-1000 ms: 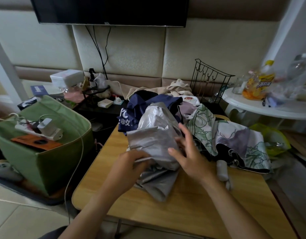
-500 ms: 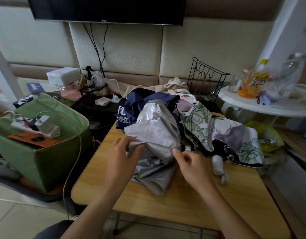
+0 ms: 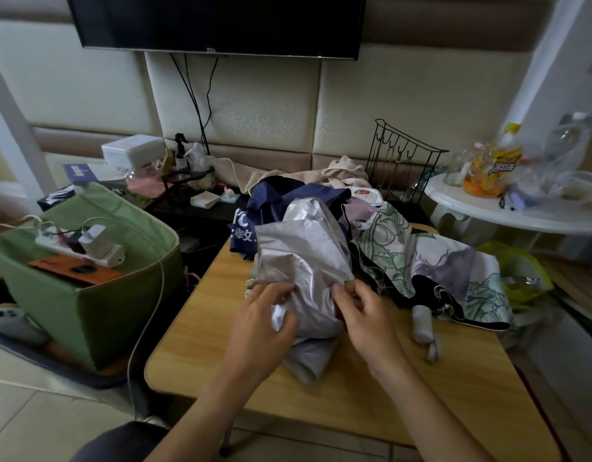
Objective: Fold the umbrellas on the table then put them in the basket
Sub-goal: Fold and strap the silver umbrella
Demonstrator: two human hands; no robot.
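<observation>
A crumpled silver umbrella lies in the middle of the wooden table. My left hand grips a bunch of its fabric at the lower left. My right hand pinches the fabric's edge just to the right. Behind the silver one sits a navy umbrella with white lettering. To the right spreads a floral green and purple umbrella, its pale handle resting on the table. The green fabric basket stands on the floor at the left.
The basket holds a power strip with a white charger and an orange item; a white cable hangs over its rim. A black wire rack stands behind the umbrellas. At the right is a white round table with bottles.
Both hands have come closer together on the silver umbrella's lower edge; the left hand now bunches the fabric and the right hand pinches it higher, beside the left.
</observation>
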